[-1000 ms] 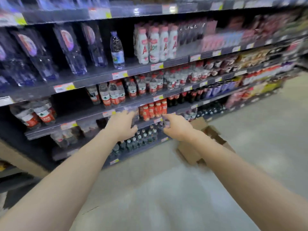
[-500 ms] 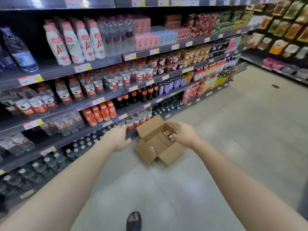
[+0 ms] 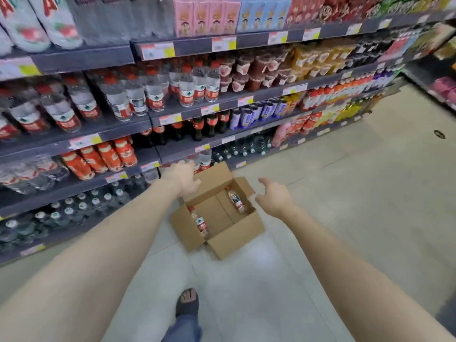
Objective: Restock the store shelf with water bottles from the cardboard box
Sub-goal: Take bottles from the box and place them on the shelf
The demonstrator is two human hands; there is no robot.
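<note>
Bottles, two, lie flat in the open box (image 3: 246, 227) on the floor (image 3: 345, 193): left bottle (image 3: 200, 224) along the near-left wall, right bottle (image 3: 236, 201) towards the far-right wall, well apart. Box sits near the shelf (image 3: 116, 134). Left hand (image 3: 182, 178) hangs over the far-left flap, fingers loosely bent, empty. Right hand (image 3: 274, 198) hovers beside the right flap, fingers spread, relaxed, empty.
</note>
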